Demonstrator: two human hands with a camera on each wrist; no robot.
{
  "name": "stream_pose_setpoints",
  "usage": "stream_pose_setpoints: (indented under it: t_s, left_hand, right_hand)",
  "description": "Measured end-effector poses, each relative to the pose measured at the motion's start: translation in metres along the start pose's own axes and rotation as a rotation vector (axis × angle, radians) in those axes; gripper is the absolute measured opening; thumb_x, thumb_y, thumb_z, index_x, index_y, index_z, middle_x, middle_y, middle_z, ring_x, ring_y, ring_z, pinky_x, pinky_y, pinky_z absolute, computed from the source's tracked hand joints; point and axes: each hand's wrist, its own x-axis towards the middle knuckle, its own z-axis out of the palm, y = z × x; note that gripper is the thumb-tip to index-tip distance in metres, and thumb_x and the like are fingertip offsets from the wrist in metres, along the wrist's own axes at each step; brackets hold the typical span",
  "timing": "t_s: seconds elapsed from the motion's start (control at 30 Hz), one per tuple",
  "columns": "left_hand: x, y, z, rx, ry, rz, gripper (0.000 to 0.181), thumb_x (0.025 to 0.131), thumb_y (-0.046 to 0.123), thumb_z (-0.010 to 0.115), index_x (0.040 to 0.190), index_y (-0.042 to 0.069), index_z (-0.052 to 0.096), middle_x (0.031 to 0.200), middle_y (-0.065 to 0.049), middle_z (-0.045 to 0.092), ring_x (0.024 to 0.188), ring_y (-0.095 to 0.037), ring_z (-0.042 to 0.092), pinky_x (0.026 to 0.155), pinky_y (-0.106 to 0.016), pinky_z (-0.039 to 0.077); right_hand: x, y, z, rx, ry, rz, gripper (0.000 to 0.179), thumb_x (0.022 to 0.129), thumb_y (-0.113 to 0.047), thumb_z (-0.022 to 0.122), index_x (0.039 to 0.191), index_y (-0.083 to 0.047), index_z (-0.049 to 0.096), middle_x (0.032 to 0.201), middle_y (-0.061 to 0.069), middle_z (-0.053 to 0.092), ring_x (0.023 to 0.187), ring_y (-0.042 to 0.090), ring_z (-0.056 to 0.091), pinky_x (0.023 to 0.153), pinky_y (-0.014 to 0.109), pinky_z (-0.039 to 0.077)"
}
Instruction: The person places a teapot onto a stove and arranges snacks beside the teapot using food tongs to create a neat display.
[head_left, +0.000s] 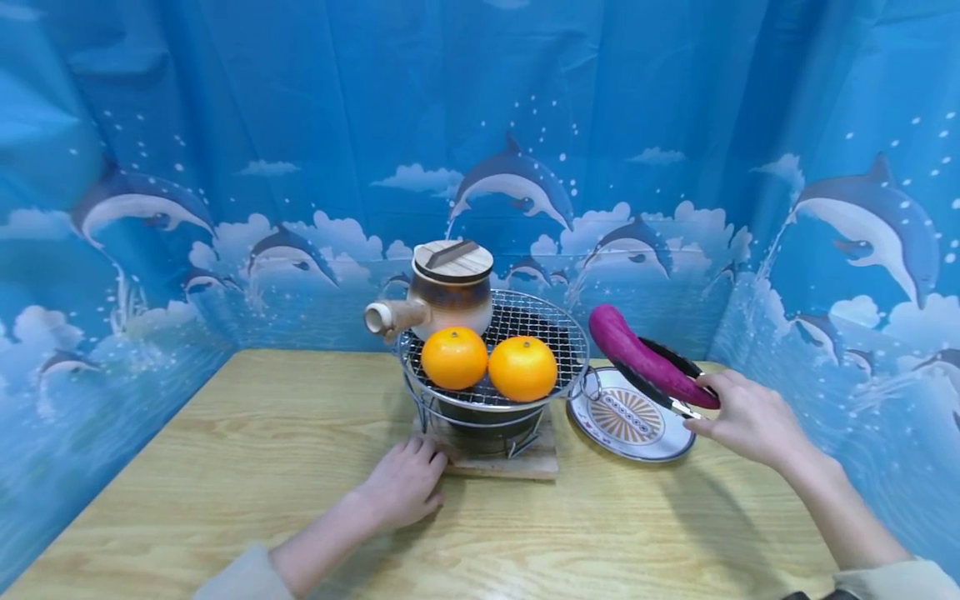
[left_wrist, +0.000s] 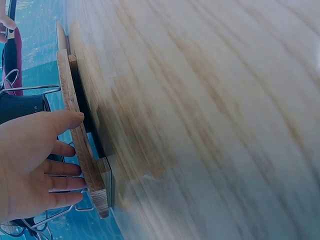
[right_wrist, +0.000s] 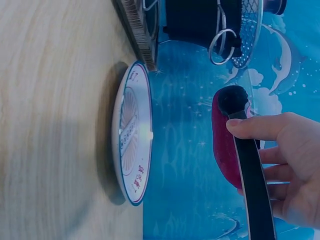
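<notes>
My right hand point(head_left: 757, 417) grips black-armed tongs point(right_wrist: 256, 190) with its thumb on one arm. Clamped between the tong arms is a long purple sweet potato point(head_left: 621, 340), held tilted in the air above the patterned plate point(head_left: 630, 427). In the right wrist view the sweet potato point(right_wrist: 224, 145) is partly hidden behind the tongs. My left hand point(head_left: 405, 483) rests by the front left corner of the wooden board point(head_left: 502, 468) under the grill stove. The left wrist view shows that hand point(left_wrist: 30, 160) with loosely extended fingers and its thumb at the board's edge point(left_wrist: 82, 137).
On the round wire mesh point(head_left: 525, 312) stand two oranges, a left one point(head_left: 453, 360) and a right one point(head_left: 522, 369), with a lidded clay pot point(head_left: 457, 298) behind them. The pot's handle point(head_left: 397, 317) sticks out leftward. A blue dolphin curtain point(head_left: 337, 167) encloses the wooden table point(head_left: 247, 442).
</notes>
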Motion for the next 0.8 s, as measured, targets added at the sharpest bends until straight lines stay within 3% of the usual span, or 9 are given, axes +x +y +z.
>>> stream_pose_setpoints:
  t_s: [0.1,0.33,0.8]
  left_hand:
    - [0.000,-0.001,0.002,-0.007,0.013,0.004,0.037,0.074,0.036,0.070,0.089,0.005,0.057,0.090,-0.011,0.054,0.083,-0.026,0.053,0.068,-0.037,0.046]
    - [0.001,0.000,-0.001,-0.010,-0.057,-0.029,0.038,0.077,0.037,0.069,0.093,0.005,0.058,0.094,-0.011,0.055,0.088,-0.026,0.053,0.073,-0.038,0.047]
    - [0.001,0.000,0.000,-0.014,-0.049,-0.027,0.038,0.076,0.037,0.069,0.094,0.005,0.059,0.096,-0.012,0.056,0.089,-0.027,0.054,0.073,-0.038,0.048]
  right_hand:
    - [0.002,-0.002,-0.004,-0.005,0.004,0.002,0.061,0.070,-0.033,0.077,0.113,0.005,0.057,0.112,0.028,0.056,0.096,0.044,0.055,0.071,0.060,0.042]
    - [0.005,-0.003,-0.011,-0.004,-0.013,0.015,0.062,0.071,-0.033,0.075,0.116,0.006,0.055,0.114,0.029,0.054,0.101,0.047,0.052,0.074,0.062,0.041]
    - [0.013,-0.010,-0.023,-0.005,0.013,0.018,0.062,0.073,-0.032,0.075,0.117,0.006,0.055,0.114,0.029,0.054,0.100,0.046,0.052,0.075,0.061,0.041]
